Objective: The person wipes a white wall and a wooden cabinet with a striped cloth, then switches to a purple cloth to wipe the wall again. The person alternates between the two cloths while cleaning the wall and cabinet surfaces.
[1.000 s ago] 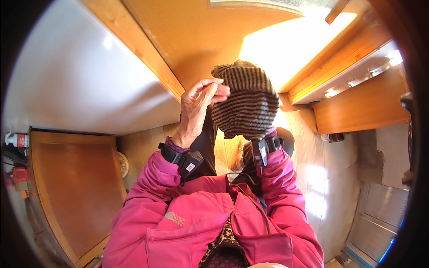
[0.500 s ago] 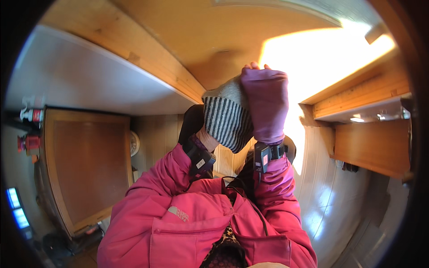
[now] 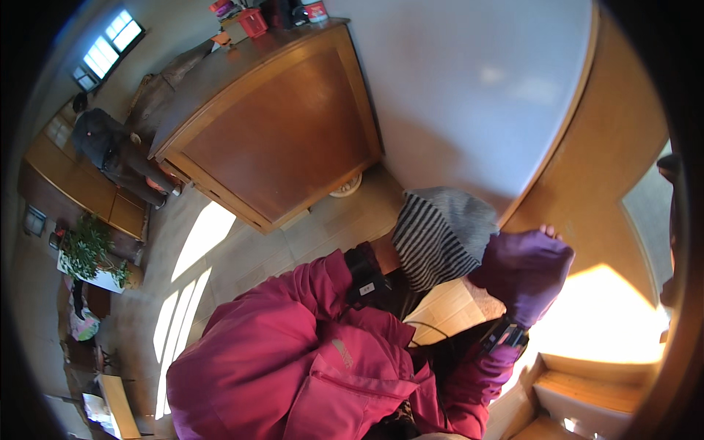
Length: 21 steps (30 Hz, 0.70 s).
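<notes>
A grey-and-black striped knit piece [image 3: 440, 242] is raised in front of me and covers my left hand [image 3: 411, 275], of which almost nothing shows; a black strap sits on that wrist. My right hand [image 3: 524, 271] is inside a purple knit glove, with bare fingertips poking out at the top. It presses against the right side of the striped piece. Both sleeves are magenta jacket fabric [image 3: 293, 352]. A black band wraps the right wrist.
A large wooden cabinet [image 3: 271, 132] stands against a white wall, with red containers [image 3: 253, 20] on top. Another person [image 3: 110, 147] stands by a wooden counter far left. A potted plant [image 3: 88, 249] is at the left; wooden trim [image 3: 587, 139] and steps [image 3: 587, 396] at the right.
The view has swung round sharply. The striped piece came off the purple-gloved right hand and now sits over my left hand, the right hand beside it.
</notes>
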Available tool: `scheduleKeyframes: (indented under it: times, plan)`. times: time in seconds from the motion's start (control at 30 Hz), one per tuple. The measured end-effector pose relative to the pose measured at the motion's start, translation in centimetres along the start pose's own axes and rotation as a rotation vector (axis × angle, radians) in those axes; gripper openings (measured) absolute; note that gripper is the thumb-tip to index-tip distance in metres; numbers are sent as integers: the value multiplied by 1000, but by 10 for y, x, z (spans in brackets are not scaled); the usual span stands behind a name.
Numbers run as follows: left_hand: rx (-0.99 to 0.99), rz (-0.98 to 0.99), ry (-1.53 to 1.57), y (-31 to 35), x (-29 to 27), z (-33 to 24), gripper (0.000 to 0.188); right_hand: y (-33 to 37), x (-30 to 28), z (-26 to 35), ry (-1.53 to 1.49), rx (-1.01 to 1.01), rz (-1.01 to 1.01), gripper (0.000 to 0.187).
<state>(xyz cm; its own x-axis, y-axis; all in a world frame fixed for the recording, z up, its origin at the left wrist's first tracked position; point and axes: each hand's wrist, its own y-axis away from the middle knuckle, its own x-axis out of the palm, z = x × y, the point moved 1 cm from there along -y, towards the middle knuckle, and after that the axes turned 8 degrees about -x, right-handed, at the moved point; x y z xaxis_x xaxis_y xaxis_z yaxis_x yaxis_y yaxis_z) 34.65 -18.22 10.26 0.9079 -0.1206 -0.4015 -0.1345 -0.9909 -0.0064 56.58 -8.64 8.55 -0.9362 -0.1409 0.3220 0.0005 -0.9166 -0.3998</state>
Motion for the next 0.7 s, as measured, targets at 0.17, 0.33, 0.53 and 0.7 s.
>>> scheduleKeyframes:
  times: [0.17, 0.33, 0.53, 0.7]
  plan:
    - [-87, -209, 245, 20, -97, 21, 36, -28, 70, 11, 1236, -222, 408, 30]
    - [-92, -432, 437, 44, -148, 28, 37, -53, 107, 49, 1997, -11, 879, 38]
    - [-95, -819, 532, 85, -235, 56, 39, -53, 168, 76, 613, -76, 456, 54]
    - [-264, -1170, 270, 129, -322, 114, 40, -41, 236, 68, 176, 181, 205, 54]
